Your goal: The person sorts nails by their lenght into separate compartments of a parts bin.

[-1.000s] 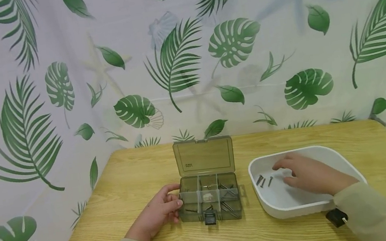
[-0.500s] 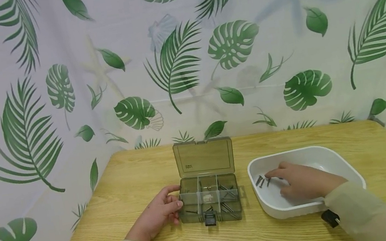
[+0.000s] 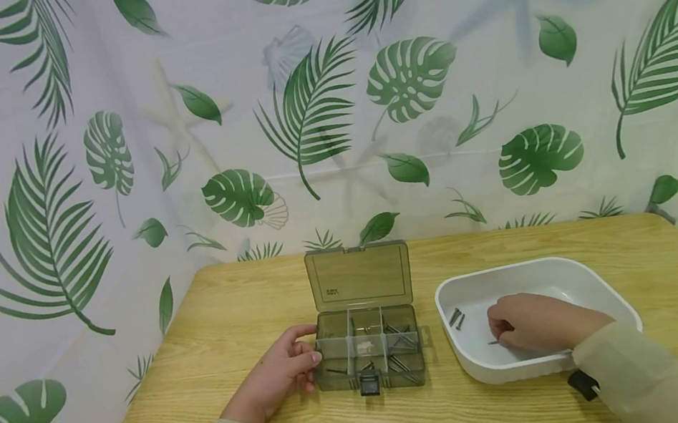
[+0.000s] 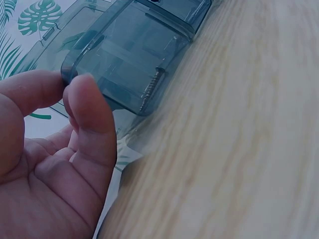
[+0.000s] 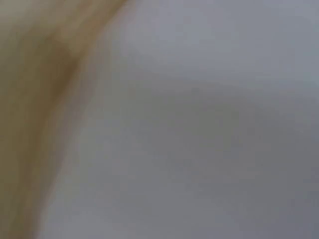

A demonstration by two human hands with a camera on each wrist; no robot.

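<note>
In the head view my left hand (image 3: 285, 365) holds the left edge of a smoky see-through compartment box (image 3: 335, 348), thumb at its front left corner. The box's lid (image 3: 359, 278) stands raised at the back. Through the wall, the left wrist view shows a dark threaded screw (image 4: 152, 88) lying in a compartment. Inside the white tray (image 3: 474, 364), my right hand (image 3: 539, 320) pinches a screw (image 3: 493, 342), whose end sticks out left of the fingertips. Two more screws (image 3: 455, 316) lie close together by the tray's left wall. The right wrist view is a blur of white.
More screws (image 3: 405, 368) lie in the box's right compartments, and small pieces sit in the middle ones. A black latch (image 3: 369, 382) hangs at the box's front. The tray stands right of the box on a wooden table (image 3: 246, 293), with a leaf-print cloth (image 3: 313, 121) behind.
My right hand reached left to the loose screws, took one of them, and drew it back toward the right and nearer me. The left hand and the box have stayed put.
</note>
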